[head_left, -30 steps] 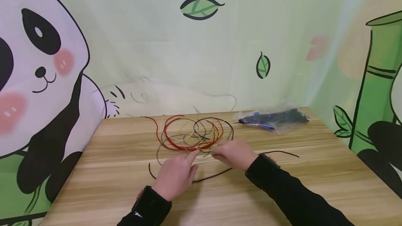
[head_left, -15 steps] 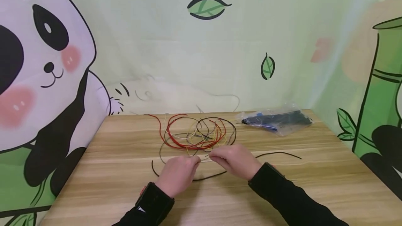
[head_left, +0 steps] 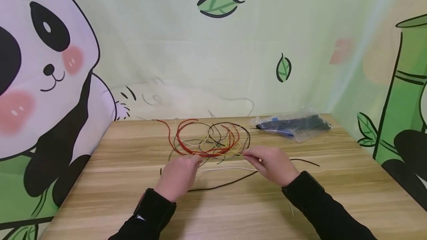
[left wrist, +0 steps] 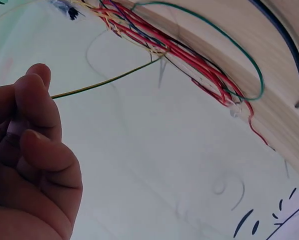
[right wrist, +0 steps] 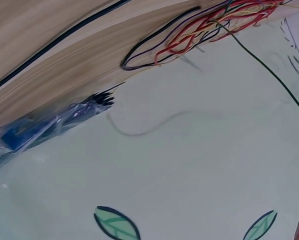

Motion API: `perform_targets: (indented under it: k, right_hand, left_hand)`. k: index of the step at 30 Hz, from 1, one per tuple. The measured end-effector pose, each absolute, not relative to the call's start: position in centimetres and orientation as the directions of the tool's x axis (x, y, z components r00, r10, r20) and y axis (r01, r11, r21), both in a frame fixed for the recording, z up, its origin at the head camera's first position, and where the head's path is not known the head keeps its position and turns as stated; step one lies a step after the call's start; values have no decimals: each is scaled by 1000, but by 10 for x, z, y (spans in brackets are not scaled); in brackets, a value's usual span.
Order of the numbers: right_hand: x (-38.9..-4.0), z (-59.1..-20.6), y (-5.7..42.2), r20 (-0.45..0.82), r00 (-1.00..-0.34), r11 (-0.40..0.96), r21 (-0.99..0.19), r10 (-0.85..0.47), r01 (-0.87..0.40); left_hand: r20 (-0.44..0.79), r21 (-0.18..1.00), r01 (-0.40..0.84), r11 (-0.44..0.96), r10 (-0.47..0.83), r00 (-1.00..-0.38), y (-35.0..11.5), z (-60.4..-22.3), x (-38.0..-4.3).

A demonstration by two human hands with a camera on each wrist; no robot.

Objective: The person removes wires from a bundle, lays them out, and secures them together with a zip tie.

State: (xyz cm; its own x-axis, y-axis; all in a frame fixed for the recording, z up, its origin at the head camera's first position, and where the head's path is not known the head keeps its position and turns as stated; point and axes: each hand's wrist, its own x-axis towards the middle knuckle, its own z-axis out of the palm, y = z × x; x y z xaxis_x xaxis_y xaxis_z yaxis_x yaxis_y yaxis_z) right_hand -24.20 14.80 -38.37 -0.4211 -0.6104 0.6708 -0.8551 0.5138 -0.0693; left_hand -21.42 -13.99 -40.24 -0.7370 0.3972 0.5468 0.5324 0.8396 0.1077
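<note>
A loose tangle of red, black, yellow, white and green wires (head_left: 213, 154) lies on the wooden table in the head view. At its near left side my left hand (head_left: 178, 177) pinches a thin yellow-green wire (left wrist: 109, 80), which stretches back to the tangle in the left wrist view. My right hand (head_left: 273, 164) is at the near right side, thumb and forefinger pinched together on a thin wire. From the tangle a dark green wire (right wrist: 277, 77) runs to the right edge of the right wrist view, where only a sliver of my hand shows.
A clear plastic bag (head_left: 300, 132) of thin black strips lies at the back right. A thick black wire (head_left: 220, 186) curves across the table, passing under my right hand. Nearby lies a white wire (head_left: 227, 168). Behind the table hangs a panda-print cloth (head_left: 166, 47).
My hands have moved apart, the left one leftward and the right one rightward. The left forefinger, pointing at the tangle earlier, has closed into a pinch.
</note>
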Motion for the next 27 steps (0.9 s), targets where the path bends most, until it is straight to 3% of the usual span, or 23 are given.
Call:
perform_targets:
  k: [7, 15, 27]
  right_hand:
    - [-249, -389, 174, 706, -499, 617, -112, -503, -779]
    - [-259, -389, 200, 748, -500, 699, -67, -437, -712]
    - [-267, -380, 220, 769, -519, 741, -90, -373, -666]
  left_hand:
    - [571, 145, 521, 841, 359, -739, -158, -395, -219]
    - [603, 172, 489, 855, 301, -739, -178, -381, -217]
    - [637, 161, 443, 882, 250, -729, -202, -375, -217]
